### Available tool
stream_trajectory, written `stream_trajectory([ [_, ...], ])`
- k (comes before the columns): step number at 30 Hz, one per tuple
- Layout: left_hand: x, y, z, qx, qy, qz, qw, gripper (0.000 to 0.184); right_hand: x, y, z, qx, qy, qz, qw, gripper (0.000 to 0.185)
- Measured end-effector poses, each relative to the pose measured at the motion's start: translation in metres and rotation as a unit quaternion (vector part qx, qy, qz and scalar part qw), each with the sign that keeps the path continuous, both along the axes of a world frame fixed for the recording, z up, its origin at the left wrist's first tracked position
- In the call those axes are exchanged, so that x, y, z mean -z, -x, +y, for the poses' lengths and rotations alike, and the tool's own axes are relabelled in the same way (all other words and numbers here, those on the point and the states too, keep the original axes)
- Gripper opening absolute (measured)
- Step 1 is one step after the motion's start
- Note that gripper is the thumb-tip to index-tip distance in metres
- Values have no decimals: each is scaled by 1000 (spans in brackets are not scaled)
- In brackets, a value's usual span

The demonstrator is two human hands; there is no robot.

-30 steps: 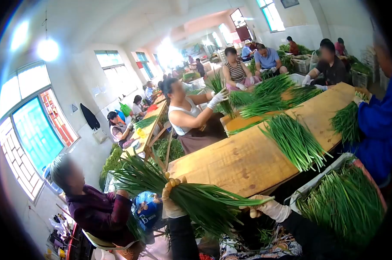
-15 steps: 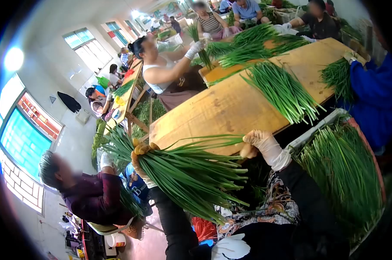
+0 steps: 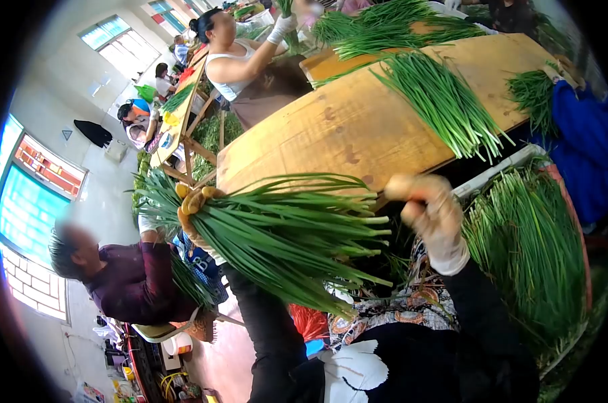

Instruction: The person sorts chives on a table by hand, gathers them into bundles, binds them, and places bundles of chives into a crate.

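My left hand (image 3: 198, 207), in a yellowed glove, is wrapped round a thick bunch of garlic chives (image 3: 284, 235). The pale cut ends fan out to the right, while the leafy tips hang past my fist on the left. Just beyond those cut ends is my right hand (image 3: 430, 218), in a thin glove and blurred by motion. Its fingers look parted, with no stalk visible in them. A box of loose chives (image 3: 525, 235) stands beside my right forearm.
A wooden table (image 3: 297, 148) spans the space ahead, with a pile of chives (image 3: 445, 101) on it. A co-worker in white (image 3: 243, 70) stands across it. Another person in dark purple (image 3: 132, 279) sits at left; a blue sleeve (image 3: 582, 148) shows at right.
My right hand has come away from the long stalks it was pinching and moved slightly right. My left hand still grips the bunch. The view has shifted downward.
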State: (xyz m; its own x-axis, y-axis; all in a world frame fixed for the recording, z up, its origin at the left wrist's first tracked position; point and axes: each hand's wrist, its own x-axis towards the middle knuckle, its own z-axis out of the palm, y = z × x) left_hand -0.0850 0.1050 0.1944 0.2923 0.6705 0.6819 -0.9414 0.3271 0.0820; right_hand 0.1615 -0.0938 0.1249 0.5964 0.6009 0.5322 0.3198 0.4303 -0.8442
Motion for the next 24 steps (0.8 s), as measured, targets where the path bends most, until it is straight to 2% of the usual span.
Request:
stream_trajectory([
  [1,7,3,11,-19,-14,17,1000,29,-17,3,-3,-48,-42,-183,981,33],
  [3,12,2,15,-50,0,57,997,26,-34,24,-1,-165,-55,-293,940,43],
  [4,10,0,11,-48,24,76,996,25,-23,31,2,-166,3,-382,909,47],
  [6,3,-6,5,-64,60,91,992,24,-10,40,12,-115,99,-478,865,52],
  [8,-2,-12,-2,-33,55,69,996,27,4,33,24,-145,103,-464,868,59],
  [10,4,-11,-1,-10,38,67,997,30,13,24,36,-307,-39,-299,903,68],
  [11,8,-9,-1,-21,51,40,998,31,10,22,34,-285,13,-353,891,69],
  [12,11,-8,-2,-32,62,12,997,32,6,24,30,-285,12,-353,891,69],
  [14,12,-8,-4,-8,62,-1,998,31,-5,36,23,-180,75,-449,872,60],
  [15,20,-4,2,-13,56,-3,998,30,-2,42,23,-109,57,-471,874,58],
  [16,24,-1,5,-19,51,-5,999,30,6,44,25,-110,58,-470,874,58],
  [17,16,-7,-4,100,221,-167,956,30,18,46,29,-75,27,-464,882,52],
  [18,8,-13,-13,166,362,-342,851,29,26,48,32,-39,-5,-457,888,47],
  [19,9,-14,-16,155,338,-329,868,29,29,50,33,-23,-3,-450,893,33],
  [20,13,-13,-14,98,234,-192,948,29,29,50,32,-24,-5,-451,892,33],
  [21,15,-14,-9,31,101,-55,993,30,29,48,32,-9,-11,-469,883,30],
  [23,15,-13,-10,17,63,-21,998,30,20,43,34,-19,-64,-488,870,17],
  [24,15,-14,-11,18,55,-13,998,30,23,45,33,-19,-63,-488,870,17],
])
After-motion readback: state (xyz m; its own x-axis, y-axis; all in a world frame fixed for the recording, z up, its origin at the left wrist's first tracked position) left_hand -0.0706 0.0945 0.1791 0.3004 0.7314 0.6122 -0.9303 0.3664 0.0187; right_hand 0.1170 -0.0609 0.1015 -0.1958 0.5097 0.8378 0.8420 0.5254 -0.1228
